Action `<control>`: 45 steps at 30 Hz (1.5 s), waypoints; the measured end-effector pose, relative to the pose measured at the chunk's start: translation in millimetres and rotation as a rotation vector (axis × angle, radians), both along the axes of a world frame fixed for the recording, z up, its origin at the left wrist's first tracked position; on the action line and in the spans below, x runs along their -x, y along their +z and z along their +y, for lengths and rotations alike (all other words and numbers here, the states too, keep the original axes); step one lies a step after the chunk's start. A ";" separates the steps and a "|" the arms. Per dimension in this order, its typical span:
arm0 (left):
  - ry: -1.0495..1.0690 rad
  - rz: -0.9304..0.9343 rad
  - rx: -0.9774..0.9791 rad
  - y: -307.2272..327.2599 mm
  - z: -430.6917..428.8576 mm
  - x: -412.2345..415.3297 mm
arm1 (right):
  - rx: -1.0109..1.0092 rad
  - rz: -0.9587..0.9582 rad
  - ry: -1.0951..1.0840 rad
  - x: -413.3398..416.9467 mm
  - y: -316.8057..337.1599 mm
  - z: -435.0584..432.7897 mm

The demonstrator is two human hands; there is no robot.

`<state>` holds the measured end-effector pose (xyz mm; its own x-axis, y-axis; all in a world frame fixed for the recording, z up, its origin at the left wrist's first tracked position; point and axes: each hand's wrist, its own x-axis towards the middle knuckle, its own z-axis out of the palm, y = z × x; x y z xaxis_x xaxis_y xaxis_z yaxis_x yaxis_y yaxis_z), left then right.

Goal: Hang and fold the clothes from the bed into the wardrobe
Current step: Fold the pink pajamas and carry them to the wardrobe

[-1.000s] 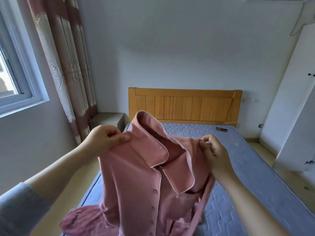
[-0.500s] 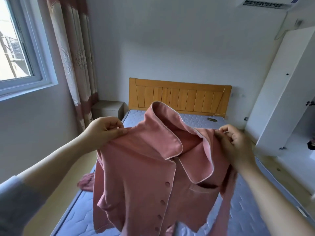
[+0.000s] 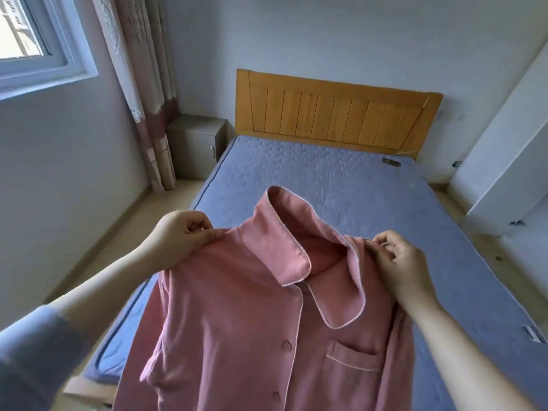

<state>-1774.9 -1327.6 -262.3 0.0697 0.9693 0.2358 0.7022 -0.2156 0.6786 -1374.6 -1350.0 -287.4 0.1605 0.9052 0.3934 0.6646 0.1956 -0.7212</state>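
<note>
My left hand (image 3: 181,237) and right hand (image 3: 400,264) each pinch the pink shirt's (image 3: 237,321) shoulders above the bed (image 3: 326,179); hanging remains.

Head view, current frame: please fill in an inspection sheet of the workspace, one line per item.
surface: blue quilted mattress against a wooden headboard.
job's things: pink shirt held up over the mattress, buttoned front towards the camera, collar spread, chest pocket showing.
clutter: small dark object on the mattress near the headboard.
hands: left hand pinches one shoulder of the shirt; right hand pinches the other.
cables: thin strand by the dark object, perhaps a cord; cannot tell.
surroundings: nightstand, curtain and window on the left; white wardrobe on the right.
</note>
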 end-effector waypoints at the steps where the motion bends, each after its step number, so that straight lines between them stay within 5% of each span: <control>1: 0.011 0.018 0.038 -19.0 9.8 -1.4 | 0.042 -0.001 0.012 -0.4 -17.7 11.3; 15: 0.188 0.181 0.414 -292.5 205.7 -66.4 | 0.497 -0.046 0.036 -36.1 -288.3 206.6; 37: 0.234 0.241 0.266 -426.6 422.9 -95.3 | 0.344 -0.168 -0.239 -26.5 -408.9 410.9; 45: 0.132 0.141 0.578 -512.3 415.0 -79.9 | 0.626 -0.372 -0.323 2.9 -465.9 407.2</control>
<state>-1695.0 -912.6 -774.7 -0.0673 0.9402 -0.3340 0.7894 0.2549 0.5585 -1377.5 -942.9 -753.3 0.4107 0.9070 -0.0933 0.8382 -0.4159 -0.3528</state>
